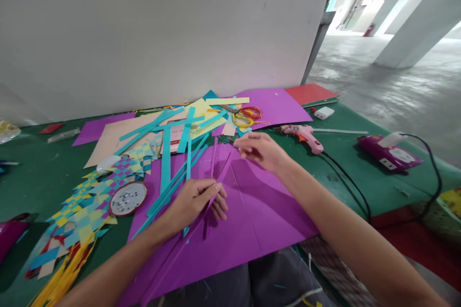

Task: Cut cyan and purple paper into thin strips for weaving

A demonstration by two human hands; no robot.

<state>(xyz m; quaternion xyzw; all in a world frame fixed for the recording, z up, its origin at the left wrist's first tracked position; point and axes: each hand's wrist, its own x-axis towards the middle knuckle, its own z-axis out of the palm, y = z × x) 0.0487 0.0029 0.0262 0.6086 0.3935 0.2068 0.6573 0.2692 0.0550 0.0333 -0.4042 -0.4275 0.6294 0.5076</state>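
My left hand [201,197] is closed on a long, narrow purple paper strip [224,169], pinched under the thumb and slanting down toward my lap. It rests over a large purple sheet [266,211] at the table's front edge. My right hand [261,149] is raised above the sheet's far edge, its thumb and fingers drawn together. Whether anything small sits between those fingertips I cannot make out. Several turquoise strips [166,168] lie left of and behind my left hand. Another purple strip [213,158] lies just beyond its fingers.
On the green table [21,187] are woven checkered paper pieces [90,211], a round dish of small gems [128,198], a phone [175,135] under strips and yellow-handled scissors [242,120]. A pink glue gun [304,136] and a purple power strip [391,154] with a black cord lie right.
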